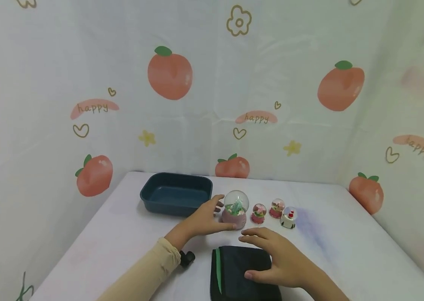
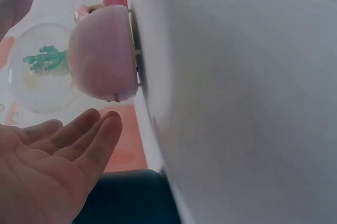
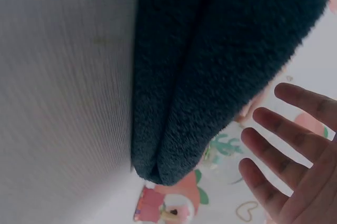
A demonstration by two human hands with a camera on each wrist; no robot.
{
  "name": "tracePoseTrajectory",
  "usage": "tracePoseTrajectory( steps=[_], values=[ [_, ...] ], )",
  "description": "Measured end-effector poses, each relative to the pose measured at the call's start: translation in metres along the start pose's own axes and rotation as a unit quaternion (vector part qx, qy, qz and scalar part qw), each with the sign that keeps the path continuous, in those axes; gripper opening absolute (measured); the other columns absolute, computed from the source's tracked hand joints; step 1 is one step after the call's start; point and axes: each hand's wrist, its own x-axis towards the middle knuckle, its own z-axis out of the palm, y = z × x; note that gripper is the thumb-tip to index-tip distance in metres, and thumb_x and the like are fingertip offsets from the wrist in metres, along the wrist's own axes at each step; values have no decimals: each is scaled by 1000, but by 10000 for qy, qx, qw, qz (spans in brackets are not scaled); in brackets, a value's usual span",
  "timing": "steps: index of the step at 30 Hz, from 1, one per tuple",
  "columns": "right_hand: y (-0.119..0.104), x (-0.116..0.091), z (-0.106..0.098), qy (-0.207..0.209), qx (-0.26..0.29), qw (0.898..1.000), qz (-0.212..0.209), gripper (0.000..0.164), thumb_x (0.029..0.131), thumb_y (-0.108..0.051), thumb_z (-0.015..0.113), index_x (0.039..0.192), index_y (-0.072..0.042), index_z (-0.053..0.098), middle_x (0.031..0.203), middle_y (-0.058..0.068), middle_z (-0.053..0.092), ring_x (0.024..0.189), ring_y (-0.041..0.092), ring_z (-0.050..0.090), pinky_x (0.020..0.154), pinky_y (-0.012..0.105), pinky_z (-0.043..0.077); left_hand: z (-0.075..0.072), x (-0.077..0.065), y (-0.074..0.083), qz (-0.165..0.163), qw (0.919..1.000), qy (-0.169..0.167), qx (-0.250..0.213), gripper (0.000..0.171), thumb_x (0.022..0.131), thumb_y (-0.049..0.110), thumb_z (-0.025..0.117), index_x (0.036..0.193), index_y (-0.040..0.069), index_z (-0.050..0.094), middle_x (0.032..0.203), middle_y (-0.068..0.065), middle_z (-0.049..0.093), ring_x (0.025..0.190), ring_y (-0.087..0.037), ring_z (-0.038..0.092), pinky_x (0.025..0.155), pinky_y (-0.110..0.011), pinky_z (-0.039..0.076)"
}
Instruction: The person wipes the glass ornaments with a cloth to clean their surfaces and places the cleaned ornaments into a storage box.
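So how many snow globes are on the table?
4: the large globe beside the left hand; then, going right, one pink-based globe, a second pink-based globe slightly farther back, and the white-based globe.

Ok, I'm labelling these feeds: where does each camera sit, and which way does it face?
Head: worn on the head, facing forward and down across the table; left hand, right hand and left sleeve show.
Left wrist: on that wrist, facing the large snow globe; left fingers and thumb show.
Right wrist: on that wrist, facing the dark folded cloth; right fingers show.
Shared: head and left wrist both show the large snow globe and blue tray.
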Motion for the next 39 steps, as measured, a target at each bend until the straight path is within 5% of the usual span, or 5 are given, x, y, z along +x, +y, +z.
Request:
tracePoseTrajectory(
  steps=[8, 14, 20, 28, 39],
  values=[
    [-5, 4, -1, -525, 360, 9975, 290, 71, 82, -66, 82, 144, -39, 62, 147, -13, 61, 131, 10, 61, 101, 48, 59, 4, 13, 1, -85, 9996, -116, -235, 100, 85, 50, 88, 161, 9, 38, 146, -12, 60, 134, -30, 61, 109, -50, 55],
    [-8, 4, 0, -1442, 667, 9851, 662, 79, 83, -73, 76, 150, -37, 58, 153, -10, 57, 135, 15, 59, 106, 54, 56, 7, 19, -1, -65, 9992, -165, -345, 94, 83, 43, 90, 156, 7, 43, 141, -10, 62, 130, -29, 61, 105, -48, 56],
    [-8, 5, 3, -1926, 832, 9737, 885, 82, 82, -78, 74, 152, -39, 55, 152, -12, 57, 133, 15, 59, 106, 53, 57, 6, 24, 0, -264, 9986, -320, -331, 92, 82, 39, 91, 153, 3, 45, 139, -11, 63, 128, -30, 62, 106, -49, 56],
    [-6, 3, 4, -2186, 871, 9671, 970, 87, 81, -81, 73, 154, -40, 52, 154, -9, 55, 137, 17, 57, 109, 54, 55, 9, 36, -8, -394, 9978, -468, -269, 84, 80, 36, 93, 146, 8, 50, 135, -9, 64, 122, -25, 62, 106, -47, 56],
    [-5, 7, 7, -2607, 1014, 9508, 1328, 100, 77, -81, 77, 160, -33, 46, 157, -2, 49, 138, 17, 50, 111, 46, 54, 11, 47, -17, -124, 9973, -588, -412, 68, 78, 28, 95, 136, 13, 63, 127, -1, 69, 115, -16, 62, 103, -40, 54]
  ],
)
